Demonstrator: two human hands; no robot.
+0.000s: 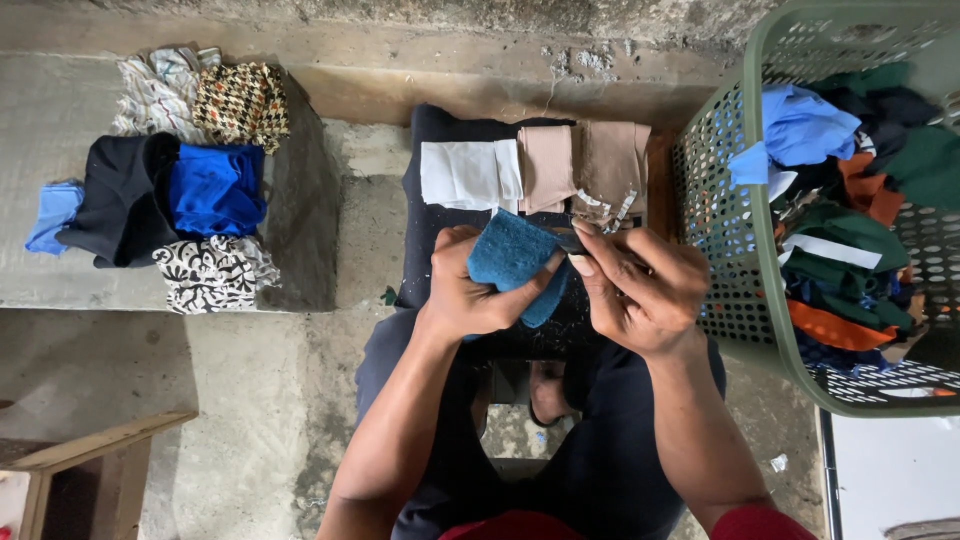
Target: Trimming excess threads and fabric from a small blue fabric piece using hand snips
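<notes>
My left hand point(468, 290) grips a small teal-blue piece of fuzzy cloth point(510, 255), thumb across its lower edge. My right hand point(640, 290) pinches the cloth's right edge, with a small dark tool barely visible between the fingers. Both hands hover over a dark cloth-covered board point(430, 215) in front of my knees. On the board lie a white cloth piece point(465, 175), a pink-beige piece point(546, 165) and a brown piece point(612, 160), side by side.
A green perforated plastic basket point(725, 200) full of cloth scraps stands at right. At left, a concrete ledge point(40, 280) holds folded fabrics: blue point(215, 188), black point(125, 195), patterned black-and-white point(210, 272), houndstooth point(240, 100). A wooden frame point(90, 450) is at lower left.
</notes>
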